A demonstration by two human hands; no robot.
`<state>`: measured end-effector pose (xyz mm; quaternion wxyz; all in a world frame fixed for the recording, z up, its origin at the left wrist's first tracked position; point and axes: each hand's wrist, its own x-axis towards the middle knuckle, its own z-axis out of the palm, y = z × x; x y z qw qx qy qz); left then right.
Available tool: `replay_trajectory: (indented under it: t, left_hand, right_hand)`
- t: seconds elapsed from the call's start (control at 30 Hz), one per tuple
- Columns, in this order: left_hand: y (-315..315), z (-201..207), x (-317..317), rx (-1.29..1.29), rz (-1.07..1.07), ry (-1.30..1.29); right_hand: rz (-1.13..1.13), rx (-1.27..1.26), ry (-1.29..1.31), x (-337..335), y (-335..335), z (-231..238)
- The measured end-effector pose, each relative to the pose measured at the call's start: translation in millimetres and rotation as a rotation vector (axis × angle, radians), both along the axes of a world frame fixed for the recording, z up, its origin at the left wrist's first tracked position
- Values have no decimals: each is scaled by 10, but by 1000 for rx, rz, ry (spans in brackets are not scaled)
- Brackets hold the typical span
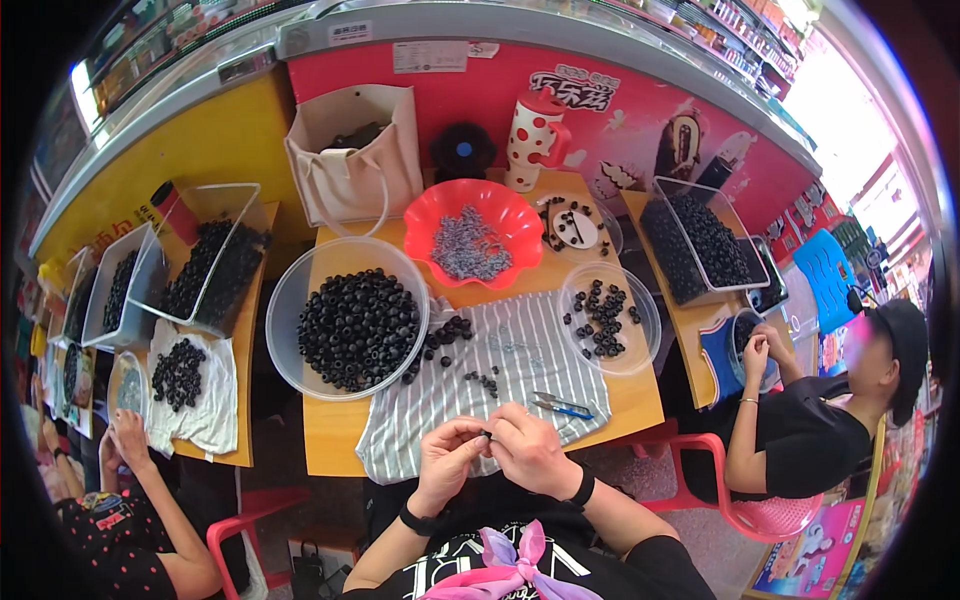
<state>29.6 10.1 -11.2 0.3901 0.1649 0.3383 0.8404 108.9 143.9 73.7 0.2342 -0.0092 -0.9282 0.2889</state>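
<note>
My left hand and my right hand meet over the front edge of the table. Their fingertips pinch a small black part between them, mostly covered by the fingers. Beneath and beyond them lies a grey-and-white striped cloth. Several small black pieces are scattered on it, with a loose pile of larger black round parts farther left. To the right of these rests a slim metal tool with blue handles. Faint clear bits lie near the cloth's middle.
A clear bowl of black round parts stands left, a red bowl of small grey pieces behind, a clear dish right. Behind are a canvas bag and spotted tumbler. People work at both sides, including one in a cap.
</note>
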Motion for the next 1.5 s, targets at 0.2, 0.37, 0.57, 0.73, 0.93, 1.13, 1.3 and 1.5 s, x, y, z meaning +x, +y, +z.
replay_trajectory:
  t: [0.2,0.37,0.57,0.73,0.93,1.13,1.3,1.5]
  left_hand:
    - [-4,59,-76,4,-56,-145]
    - [10,81,-98,-23,-103,-157]
    - [34,100,-94,-29,-140,-149]
    - [-22,65,-112,14,-133,-123]
    - [-5,77,-116,48,-141,-149]
    - [-52,69,-114,40,-192,-187]
    - [-48,86,-118,30,-213,-168]
    - [-48,22,-122,35,-233,-158]
  right_hand:
    - [-285,-138,10,170,517,-77]
    - [-243,80,-91,171,556,-168]
    - [-246,277,-160,130,482,-267]
    - [-72,-530,-123,125,333,-167]
    - [9,-832,-113,88,233,-178]
    - [116,-998,-134,46,107,-114]
    - [193,-792,-193,55,178,-42]
    - [198,-633,-157,15,154,4]
